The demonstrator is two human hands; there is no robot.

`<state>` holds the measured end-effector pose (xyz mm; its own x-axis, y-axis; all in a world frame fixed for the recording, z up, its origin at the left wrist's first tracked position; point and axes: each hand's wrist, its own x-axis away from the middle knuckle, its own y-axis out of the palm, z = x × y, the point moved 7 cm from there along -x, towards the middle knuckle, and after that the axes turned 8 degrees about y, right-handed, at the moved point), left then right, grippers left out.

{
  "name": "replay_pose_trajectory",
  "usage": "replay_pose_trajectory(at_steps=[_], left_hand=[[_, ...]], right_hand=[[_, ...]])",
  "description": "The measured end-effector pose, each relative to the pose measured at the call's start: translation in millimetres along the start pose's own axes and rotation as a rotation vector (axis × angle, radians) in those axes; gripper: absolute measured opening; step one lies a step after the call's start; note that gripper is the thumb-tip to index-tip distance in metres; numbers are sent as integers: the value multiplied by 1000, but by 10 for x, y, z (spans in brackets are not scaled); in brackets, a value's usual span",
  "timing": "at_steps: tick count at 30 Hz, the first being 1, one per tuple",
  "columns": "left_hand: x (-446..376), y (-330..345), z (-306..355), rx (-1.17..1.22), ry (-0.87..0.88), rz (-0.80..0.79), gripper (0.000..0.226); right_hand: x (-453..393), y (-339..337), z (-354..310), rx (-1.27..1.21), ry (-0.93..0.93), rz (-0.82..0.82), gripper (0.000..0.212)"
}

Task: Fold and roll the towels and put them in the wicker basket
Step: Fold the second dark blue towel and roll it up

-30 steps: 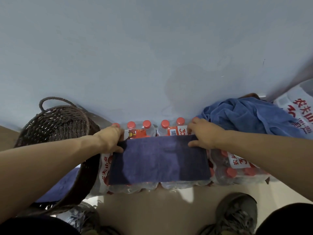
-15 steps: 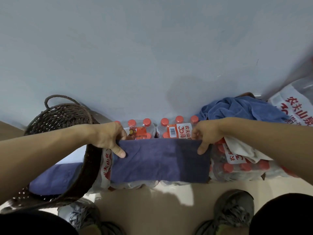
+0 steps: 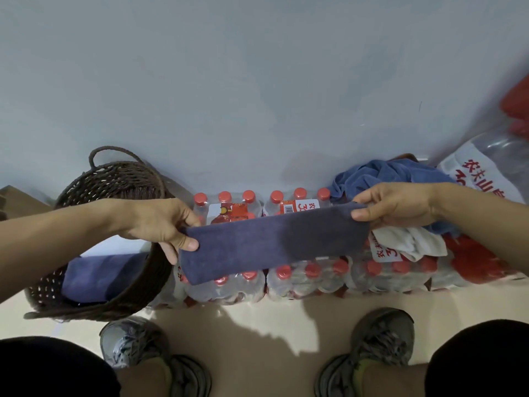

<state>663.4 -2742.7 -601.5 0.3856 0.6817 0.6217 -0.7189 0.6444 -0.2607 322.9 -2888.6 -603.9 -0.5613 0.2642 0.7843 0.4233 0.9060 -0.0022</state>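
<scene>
While my left hand [image 3: 163, 224] and right hand [image 3: 395, 204] pinch its ends, the folded navy towel [image 3: 274, 242] hangs above the bottle packs [image 3: 300, 279].

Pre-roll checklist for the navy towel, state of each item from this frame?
1. Left hand grips the folded navy towel at its left end: ok.
2. Right hand pinches the right end: ok.
3. Towel folded into a flat, even strip: ok.
4. Surface under it for rolling, the bottled water packs: not ok, bumpy caps.
5. Room in the wicker basket: ok, one folded navy towel lies inside with space beside it.
6. More towels waiting: blue towel and white cloth lie unfolded on the packs: not ok.
</scene>
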Motion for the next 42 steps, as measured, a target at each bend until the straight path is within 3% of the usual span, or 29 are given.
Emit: replay_pose_trajectory(at_steps=[3, 5, 8, 11, 13, 14, 17, 20, 22, 24, 27, 30, 34, 39, 42], left_hand=[[17, 55, -33, -23, -54, -29, 5], [-24, 79, -64, -30, -82, 2, 5], [-172, 42, -151, -134, -136, 151, 7], [-379, -67, -202, -305, -177, 341, 18], [-493, -178, -192, -432, -194, 458, 13], [-524, -230, -178, -477, -208, 509, 6], [-561, -304, -143, -533, -226, 628, 32], [-580, -106, -8, -710, -76, 620, 41], [-642, 153, 118, -799, 58, 591, 39], [-796, 434, 195, -839, 136, 596, 50], [-1153, 843, 80, -838, -27, 579, 65], [-1306, 1046, -61, -897, -159, 668, 67], [-1278, 1038, -94, -848, -143, 762, 68], [-1255, 1059, -40, -764, -67, 793, 65], [-1311, 1146, 15, -766, -40, 779, 63]], right_hand=[[0, 47, 57, -41, 29, 22, 22], [-61, 64, 142, -56, 75, 81, 27], [-253, 74, 291, -145, 138, 248, 37], [-493, 51, 391, -269, 155, 487, 32], [-631, 30, 375, -239, 147, 621, 27], [-691, 32, 355, -211, 146, 653, 29], [-792, 77, 324, -85, 222, 645, 59], [-846, 95, 341, 23, 290, 610, 77], [-872, 60, 312, 98, 266, 641, 63], [-865, 23, 232, 187, 202, 709, 45], [-778, 19, 117, 228, 29, 826, 43], [-696, 64, 235, 131, -31, 894, 42], [-695, 137, 418, 154, 37, 904, 34], [-391, 26, 224, 136, -189, 1084, 20], [-317, -73, 277, 209, -136, 1088, 22]])
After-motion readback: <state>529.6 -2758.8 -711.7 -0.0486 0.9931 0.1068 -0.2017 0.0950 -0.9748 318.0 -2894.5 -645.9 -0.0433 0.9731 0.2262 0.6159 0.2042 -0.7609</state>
